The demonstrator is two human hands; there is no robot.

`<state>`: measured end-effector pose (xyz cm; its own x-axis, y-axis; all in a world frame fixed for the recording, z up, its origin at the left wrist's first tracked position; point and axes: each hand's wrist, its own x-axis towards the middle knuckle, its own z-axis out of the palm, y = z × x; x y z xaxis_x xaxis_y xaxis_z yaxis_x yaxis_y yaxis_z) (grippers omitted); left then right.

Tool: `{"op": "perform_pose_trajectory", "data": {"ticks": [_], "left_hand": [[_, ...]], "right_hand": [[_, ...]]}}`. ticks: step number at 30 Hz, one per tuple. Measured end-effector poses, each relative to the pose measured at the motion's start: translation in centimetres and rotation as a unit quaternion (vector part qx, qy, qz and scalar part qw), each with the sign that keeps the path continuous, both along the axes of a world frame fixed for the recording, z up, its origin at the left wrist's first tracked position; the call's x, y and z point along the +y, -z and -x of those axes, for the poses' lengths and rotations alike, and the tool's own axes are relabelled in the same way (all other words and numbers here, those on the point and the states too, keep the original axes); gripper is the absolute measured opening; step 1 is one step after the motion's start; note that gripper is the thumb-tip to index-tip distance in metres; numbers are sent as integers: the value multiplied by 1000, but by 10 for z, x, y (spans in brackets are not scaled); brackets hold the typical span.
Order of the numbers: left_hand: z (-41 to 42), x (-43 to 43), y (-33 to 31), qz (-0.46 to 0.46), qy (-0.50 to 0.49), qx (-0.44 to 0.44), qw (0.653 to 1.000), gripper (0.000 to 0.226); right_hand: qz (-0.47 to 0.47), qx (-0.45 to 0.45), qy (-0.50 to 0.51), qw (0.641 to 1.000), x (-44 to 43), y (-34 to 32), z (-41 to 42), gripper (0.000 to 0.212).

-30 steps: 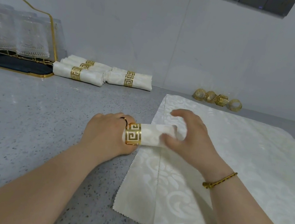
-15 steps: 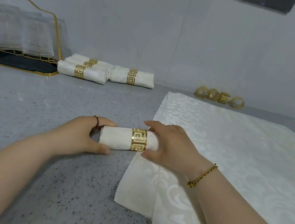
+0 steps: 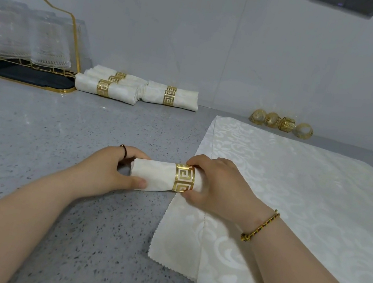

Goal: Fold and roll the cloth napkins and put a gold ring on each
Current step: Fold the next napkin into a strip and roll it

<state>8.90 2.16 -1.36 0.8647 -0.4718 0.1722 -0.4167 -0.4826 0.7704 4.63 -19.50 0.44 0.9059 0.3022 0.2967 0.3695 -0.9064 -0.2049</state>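
A rolled cream napkin point(image 3: 154, 175) lies across the grey counter point(image 3: 57, 133) in front of me, with a gold ring point(image 3: 184, 178) around its right part. My left hand point(image 3: 110, 172) grips the roll's left end between thumb and fingers. My right hand point(image 3: 219, 192) pinches the gold ring and covers the roll's right end. Flat cream napkins point(image 3: 293, 210) lie spread to the right, partly under my right forearm. Several finished ringed rolls point(image 3: 137, 89) sit at the back by the wall. Several loose gold rings point(image 3: 281, 122) stand in a row at the back right.
A gold wire rack point(image 3: 71, 51) on a black tray holds upturned glasses at the back left. A grey wall closes off the counter behind. Bare counter stretches to the left of my hands.
The ring has slid from the roll's left end towards its right part. My left hand moved to the left end, and my right hand closed onto the ring.
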Motion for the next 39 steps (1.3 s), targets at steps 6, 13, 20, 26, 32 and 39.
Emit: {"op": "perform_pose_trajectory", "data": {"ticks": [6, 13, 20, 26, 32, 39], "left_hand": [[5, -4, -3, -8, -1, 20, 1000, 50], [5, 0, -6, 8, -26, 6, 1000, 36], [-23, 7, -17, 10, -68, 11, 998, 40], [-64, 27, -6, -43, -185, -80, 978, 41], [-77, 30, 11, -142, -143, -117, 972, 39], [-88, 34, 22, -121, -153, -149, 970, 35]], "right_hand": [[2, -9, 5, 1000, 0, -1, 1, 43], [1, -12, 12, 1000, 14, -5, 2, 45], [18, 2, 19, 1000, 18, -22, -25, 48], [52, -17, 98, 994, 12, -28, -105, 42], [30, -10, 156, 987, 22, -9, -182, 42], [31, -16, 181, 983, 35, 4, -244, 39]]}}
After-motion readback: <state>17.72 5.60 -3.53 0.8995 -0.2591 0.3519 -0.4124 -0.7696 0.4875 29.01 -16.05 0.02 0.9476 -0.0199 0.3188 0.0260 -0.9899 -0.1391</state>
